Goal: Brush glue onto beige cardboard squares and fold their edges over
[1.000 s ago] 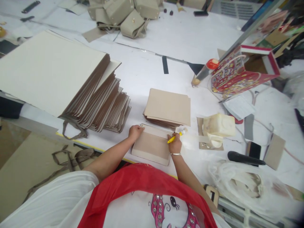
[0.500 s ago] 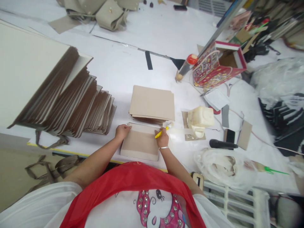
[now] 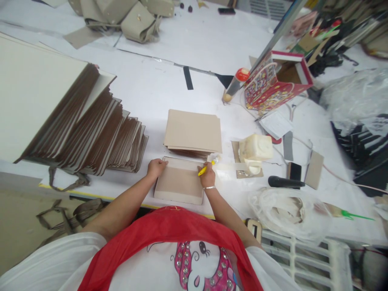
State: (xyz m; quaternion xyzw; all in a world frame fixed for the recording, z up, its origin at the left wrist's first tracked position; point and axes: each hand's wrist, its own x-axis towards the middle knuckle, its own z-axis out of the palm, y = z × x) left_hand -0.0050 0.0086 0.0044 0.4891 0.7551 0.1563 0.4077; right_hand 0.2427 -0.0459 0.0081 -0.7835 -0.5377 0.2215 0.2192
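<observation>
A beige rectangular panel (image 3: 178, 182) with paler bands along its edges lies at the table's front edge, before my body. My left hand (image 3: 157, 167) pinches its far left corner between thumb and fingers. At the far right corner, my right hand (image 3: 207, 175) is closed round a small brush with a yellow handle (image 3: 203, 171), its thumb side touching the panel. The brush's pale head points away to the right. Just beyond the panel sits a stack of beige boards (image 3: 193, 130).
Left stands a long fanned row of brown-edged panels (image 3: 91, 121). To the right are a cream plastic container (image 3: 256, 147), a black-handled tool (image 3: 285, 182), a phone (image 3: 294, 171) and a plastic bag (image 3: 285, 214). Farther back are a red-capped bottle (image 3: 236, 85) and a red patterned paper bag (image 3: 273, 89).
The camera view has shifted very slightly. Both hands, the brush and the panel keep their places.
</observation>
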